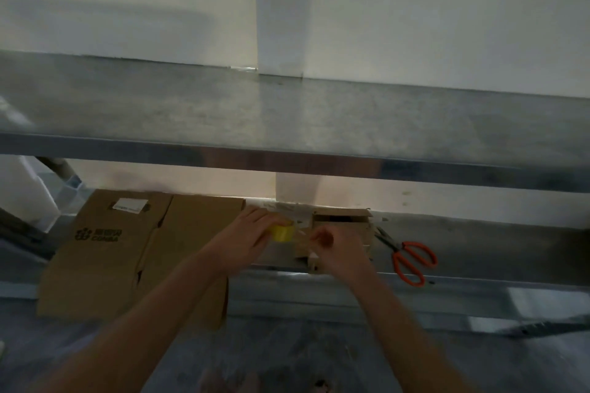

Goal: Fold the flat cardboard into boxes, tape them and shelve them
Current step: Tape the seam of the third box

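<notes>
The left hand [252,238] grips the yellow tape roll [282,233]. The right hand [335,246], just beside it, has its fingers curled, but blur hides whether they pinch the tape's free end. Both are over the small cardboard box [343,217] on the lower shelf [479,242], so a strip would likely run left to right across it. The orange-handled scissors [412,260] lie right of the box, nearer the right hand — the flat cardboard [127,252] lies left, the upper shelf [287,112] beyond
</notes>
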